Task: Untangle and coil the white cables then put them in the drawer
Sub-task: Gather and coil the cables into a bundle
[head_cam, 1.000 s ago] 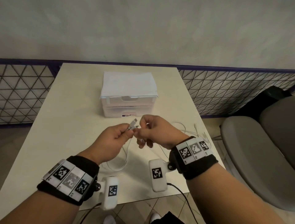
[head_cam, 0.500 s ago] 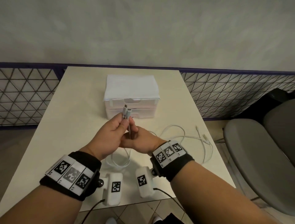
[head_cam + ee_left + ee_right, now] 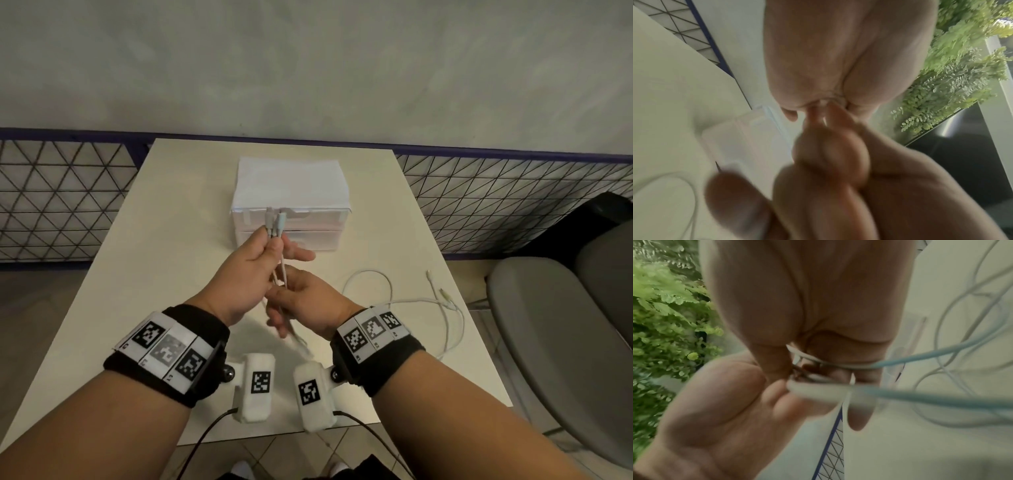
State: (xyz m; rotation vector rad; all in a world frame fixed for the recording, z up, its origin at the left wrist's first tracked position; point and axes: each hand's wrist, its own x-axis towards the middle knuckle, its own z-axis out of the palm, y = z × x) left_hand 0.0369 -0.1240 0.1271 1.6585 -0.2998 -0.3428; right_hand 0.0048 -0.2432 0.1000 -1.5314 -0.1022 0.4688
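Observation:
My left hand (image 3: pixel 274 245) pinches two white cable plug ends (image 3: pixel 274 222) that point up in front of the white two-drawer unit (image 3: pixel 291 219). Both drawers look closed. The two white strands (image 3: pixel 282 270) run down from that pinch into my right hand (image 3: pixel 291 305), which sits lower and nearer to me with its fingers curled round them. In the right wrist view the white cable (image 3: pixel 818 364) crosses the curled fingers. More white cable (image 3: pixel 445 308) lies in loose loops on the table to the right. The left wrist view is blurred and mostly palm.
The pale table (image 3: pixel 137 308) stands against a mesh fence (image 3: pixel 61 198) and a grey wall. A grey chair (image 3: pixel 565 325) stands close off the table's right edge. Green plants (image 3: pixel 663 313) fill the left of the right wrist view.
My left hand has lifted the two plug ends up and away towards the drawer unit. My right hand has slid down the strands towards me, pulling them straighter.

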